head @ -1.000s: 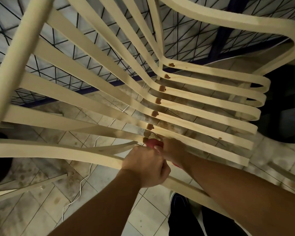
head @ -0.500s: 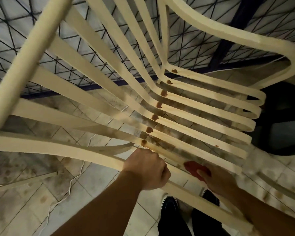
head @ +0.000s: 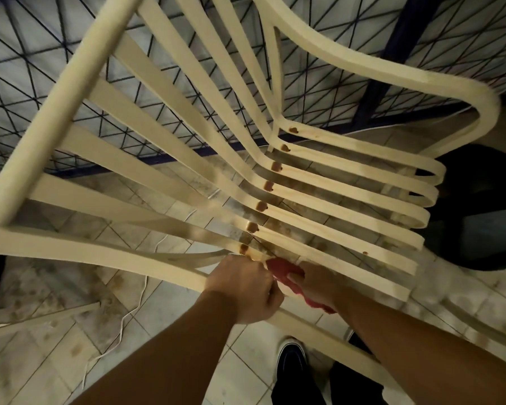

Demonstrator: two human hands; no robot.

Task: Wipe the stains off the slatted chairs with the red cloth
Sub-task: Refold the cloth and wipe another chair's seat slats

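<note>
A cream slatted chair (head: pixel 348 197) fills the view, seen from above. Brown stains (head: pixel 260 206) dot the bend of several slats in a row. My left hand (head: pixel 243 287) grips the chair's near frame rail. My right hand (head: pixel 316 285) holds the red cloth (head: pixel 284 271) and presses it on the nearest seat slat, right beside the left hand and just below the lowest stain (head: pixel 244 248).
Stained floor tiles show between the slats. A white cable (head: pixel 129 317) trails over the floor on the left. A dark round object (head: pixel 485 206) sits at the right. A blue metal lattice (head: pixel 70 92) stands behind the chair. My dark shoe (head: pixel 291 361) is below.
My right hand slid the red cloth out to the right along the nearest slat, then back left beside the left hand. The left hand kept its grip on the rail.
</note>
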